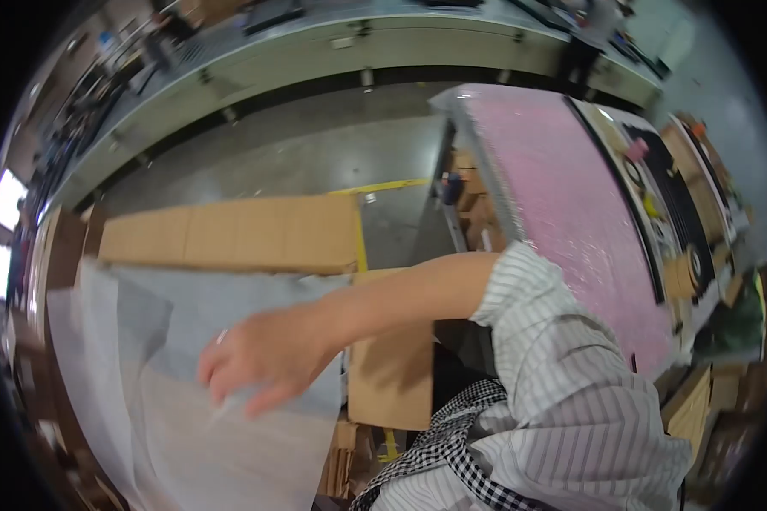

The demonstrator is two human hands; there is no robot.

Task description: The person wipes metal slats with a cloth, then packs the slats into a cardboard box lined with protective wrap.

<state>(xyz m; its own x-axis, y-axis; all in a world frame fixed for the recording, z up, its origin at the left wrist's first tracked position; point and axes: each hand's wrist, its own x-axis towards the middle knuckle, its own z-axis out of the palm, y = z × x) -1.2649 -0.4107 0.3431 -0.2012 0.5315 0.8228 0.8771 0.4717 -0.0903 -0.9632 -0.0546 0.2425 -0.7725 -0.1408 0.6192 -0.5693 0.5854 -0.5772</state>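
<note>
My right hand (268, 353) reaches across from the right, above a thin, translucent white sheet (230, 460). Its fingers point down and to the left, with the thumb apart from them. A ring shows on one finger. Nothing is visible in its grasp, though motion blurs the fingertips and I cannot tell whether they touch the sheet. The sheet lies over an open cardboard box (230, 234) and spreads past its left side. One cardboard flap (389, 375) sticks out under my forearm. My left hand is out of view.
A table topped with pink, plastic-wrapped material (545, 170) stands to the right, with tape rolls and black strips along its far side. A long conveyor-like bench (315, 64) curves across the back. A person (592, 34) stands there. Yellow tape (388, 186) marks the floor.
</note>
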